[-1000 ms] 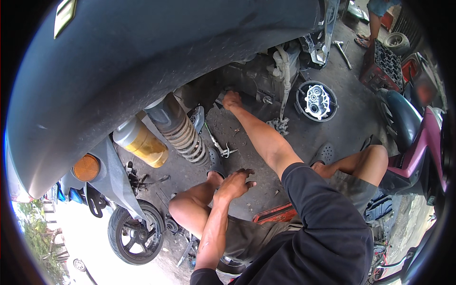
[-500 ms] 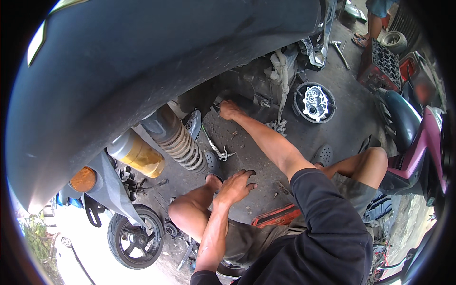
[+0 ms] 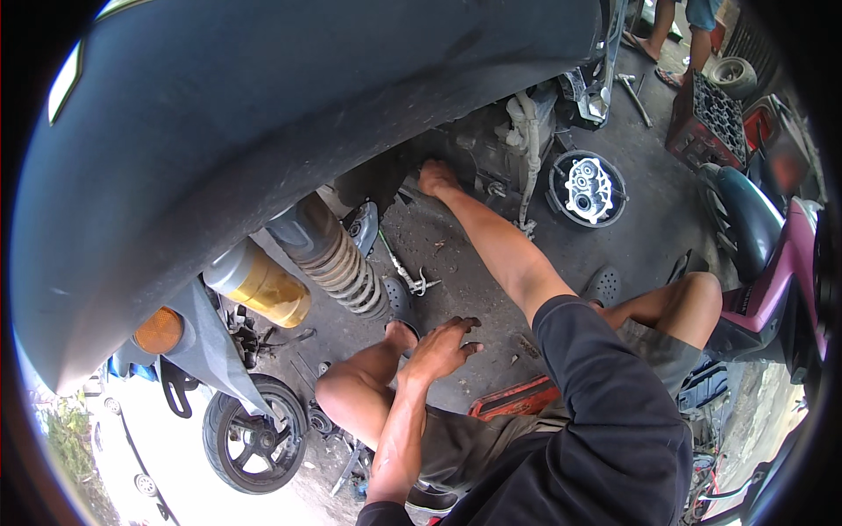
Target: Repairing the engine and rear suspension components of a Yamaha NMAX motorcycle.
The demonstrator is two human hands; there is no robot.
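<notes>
My right hand (image 3: 436,178) reaches under the dark body panel (image 3: 289,96) of a motor scooter, beside the engine parts. Its fingers are closed, and the panel's shadow hides what they grip. My left hand (image 3: 438,351) hangs over my left knee with loosely bent fingers, the thumb apart, nothing in it. A shock absorber with a coil spring (image 3: 346,267) slants down between the panel and my left foot. Near that foot a thin cable with a metal lever end (image 3: 417,285) lies on the ground. A grimy pale hose (image 3: 531,149) hangs right of my right hand.
A silver gear cover (image 3: 588,188) rests in a round black pan (image 3: 559,215). Farther off are a ratchet wrench (image 3: 633,99), a red crate (image 3: 693,131) and another person's legs (image 3: 699,48). A wheel (image 3: 254,434) lies left; a red case (image 3: 513,397) sits between my legs.
My right hand has moved slightly up and right, deeper under the panel. My left hand remains over the knee. Another leg of the person at the back has come into view.
</notes>
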